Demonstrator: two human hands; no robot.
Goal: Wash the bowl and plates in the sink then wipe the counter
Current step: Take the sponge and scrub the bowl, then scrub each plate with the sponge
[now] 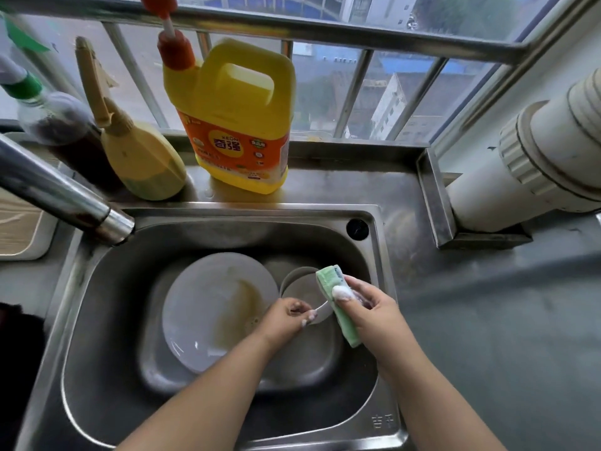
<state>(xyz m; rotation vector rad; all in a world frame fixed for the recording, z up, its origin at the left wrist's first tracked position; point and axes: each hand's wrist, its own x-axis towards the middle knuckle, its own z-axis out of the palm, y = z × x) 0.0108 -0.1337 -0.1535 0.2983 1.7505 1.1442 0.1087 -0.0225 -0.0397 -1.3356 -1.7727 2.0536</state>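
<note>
A yellow detergent jug (234, 125) stands behind the sink (97, 320); the faucet (65, 196) juts over its left. Inside, beside a stained plate (211, 307), the left hand (286, 317) pinches the bowl (302, 288) rim with its fingers; right hand (370, 307) fingers curl around a soapy green sponge (338, 304).

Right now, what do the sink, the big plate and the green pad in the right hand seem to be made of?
Sink: stainless steel, brushed, with dull grey reflections.
Plate: probably glazed ceramic, possibly melamine; white, glossy highlights, brownish residue.
Green pad: looks like a soft sponge cloth, matt and ribbed, foam near the right hand.
</note>
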